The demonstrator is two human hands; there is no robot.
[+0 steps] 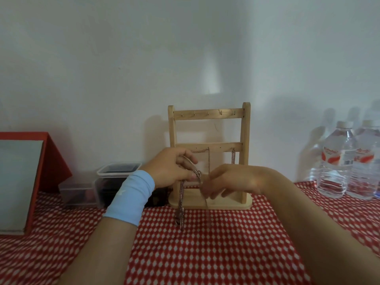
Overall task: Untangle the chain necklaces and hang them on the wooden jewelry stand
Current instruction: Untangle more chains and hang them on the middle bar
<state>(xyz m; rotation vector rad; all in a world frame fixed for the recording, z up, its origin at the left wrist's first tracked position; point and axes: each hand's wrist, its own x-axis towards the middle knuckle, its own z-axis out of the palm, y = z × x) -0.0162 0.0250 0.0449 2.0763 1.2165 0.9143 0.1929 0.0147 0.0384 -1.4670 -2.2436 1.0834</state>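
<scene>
left hand [170, 167] and right hand [232, 182] pinch chains [181, 202] before wooden stand [207, 117]; bottles [337, 161] right, boxes [115, 182] left.

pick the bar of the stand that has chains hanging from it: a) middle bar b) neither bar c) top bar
a: chains hang from the middle bar of the stand, while the hooks on the top bar are bare.

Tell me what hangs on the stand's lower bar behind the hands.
The lower bar carries chains near its middle and right end. The left hand covers its left part.
</scene>
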